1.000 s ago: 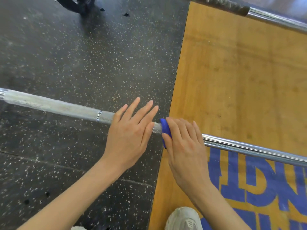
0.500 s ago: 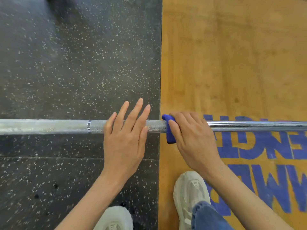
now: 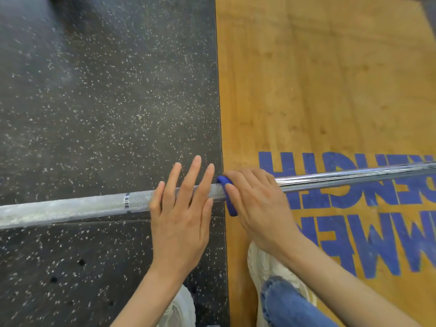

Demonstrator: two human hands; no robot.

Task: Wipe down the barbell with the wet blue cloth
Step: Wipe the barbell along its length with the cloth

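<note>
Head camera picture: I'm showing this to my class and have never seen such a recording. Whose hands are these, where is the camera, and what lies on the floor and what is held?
No machine is at work here: a person wears a wide-angle camera on the head, so the view looks forward and down at their own two hands, with their pale shoes and a jeans leg at the bottom edge. A long metal barbell lies across the floor, over black speckled rubber flooring on one side and a wooden platform with blue lettering on the other. The left hand rests flat on the bar with straight fingers, holding nothing. The right hand curls around the bar, gripping a blue cloth wrapped round it; only the cloth's edge shows beside the fingers. The bar looks dull and rough on the left hand's side, shiny beyond the right hand.
</note>
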